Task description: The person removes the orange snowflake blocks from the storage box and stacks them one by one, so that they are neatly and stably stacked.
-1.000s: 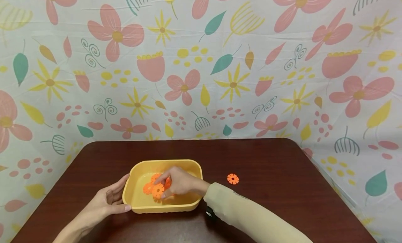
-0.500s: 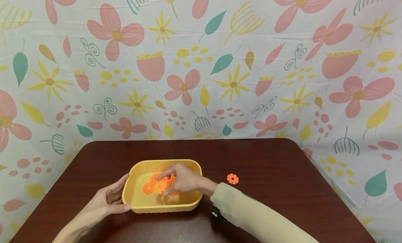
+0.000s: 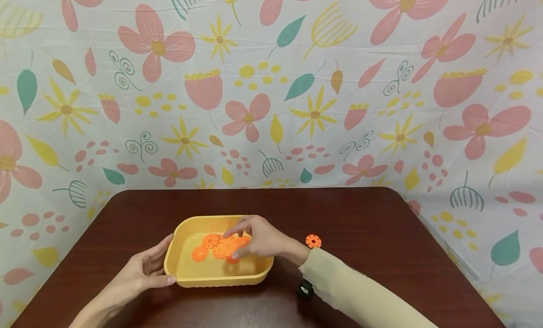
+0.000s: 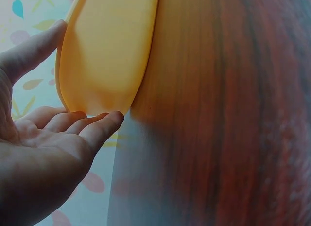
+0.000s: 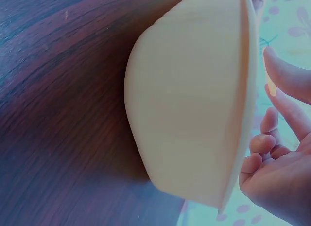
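Note:
A yellow plastic tray [image 3: 186, 277] sits on the table, several orange flower-shaped slotted discs [image 3: 200, 253] grouped inside it. My left hand [image 3: 142, 274] holds the tray's left end, thumb at the near corner and fingertips at the far one; the left wrist view shows this hand [image 4: 58, 133] spanning the rim. Over the tray's right half, my right hand [image 3: 260, 238] pinches an orange slotted disc between thumb and index finger. Seen from the right wrist, only the edge of that disc [image 5: 271, 86] shows between the fingertips, beyond the tray wall [image 5: 189, 99].
One more orange slotted disc [image 3: 313, 241] lies on the dark wooden table [image 3: 360, 219], right of the tray, just behind my right wrist. A small black device [image 3: 305, 289] hangs under the right sleeve [image 3: 352, 285]. Behind the table hangs a floral-print cloth [image 3: 271, 83].
My right hand has shifted to the right and slightly up across the tray, uncovering more of the discs inside. The left hand and the tray stay almost in place.

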### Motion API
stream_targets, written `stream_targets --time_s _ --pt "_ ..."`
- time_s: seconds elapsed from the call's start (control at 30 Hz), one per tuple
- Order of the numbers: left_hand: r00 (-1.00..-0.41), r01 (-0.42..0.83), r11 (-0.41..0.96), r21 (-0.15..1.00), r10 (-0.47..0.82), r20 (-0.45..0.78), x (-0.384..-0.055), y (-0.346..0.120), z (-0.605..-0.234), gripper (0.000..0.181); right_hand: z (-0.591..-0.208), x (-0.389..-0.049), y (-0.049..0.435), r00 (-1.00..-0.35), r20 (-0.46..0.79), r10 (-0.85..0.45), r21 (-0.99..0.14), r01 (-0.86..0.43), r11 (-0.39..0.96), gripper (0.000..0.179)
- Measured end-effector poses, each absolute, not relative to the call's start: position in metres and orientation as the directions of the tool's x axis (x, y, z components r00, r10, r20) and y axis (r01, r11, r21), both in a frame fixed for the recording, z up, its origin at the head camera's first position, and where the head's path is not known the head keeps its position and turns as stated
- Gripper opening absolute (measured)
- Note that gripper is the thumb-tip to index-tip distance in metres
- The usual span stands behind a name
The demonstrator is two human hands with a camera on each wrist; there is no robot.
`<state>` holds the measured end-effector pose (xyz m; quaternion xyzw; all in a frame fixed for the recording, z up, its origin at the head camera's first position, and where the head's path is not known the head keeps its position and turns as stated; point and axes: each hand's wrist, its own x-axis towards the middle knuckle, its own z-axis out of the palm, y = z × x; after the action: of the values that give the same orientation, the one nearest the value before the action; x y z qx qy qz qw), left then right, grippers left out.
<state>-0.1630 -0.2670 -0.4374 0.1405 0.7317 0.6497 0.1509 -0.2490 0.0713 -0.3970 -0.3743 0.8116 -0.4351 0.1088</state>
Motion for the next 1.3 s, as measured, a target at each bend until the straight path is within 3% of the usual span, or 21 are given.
stream_targets --time_s 1.3 --pt "-0.915 0.005 0.109 0.994 0.402 -0.04 -0.164 -0.263 -0.438 0.096 -0.402 -0.239 0.166 -0.774 0.204 -0.6 -0.798 -0.486 0.356 0.045"
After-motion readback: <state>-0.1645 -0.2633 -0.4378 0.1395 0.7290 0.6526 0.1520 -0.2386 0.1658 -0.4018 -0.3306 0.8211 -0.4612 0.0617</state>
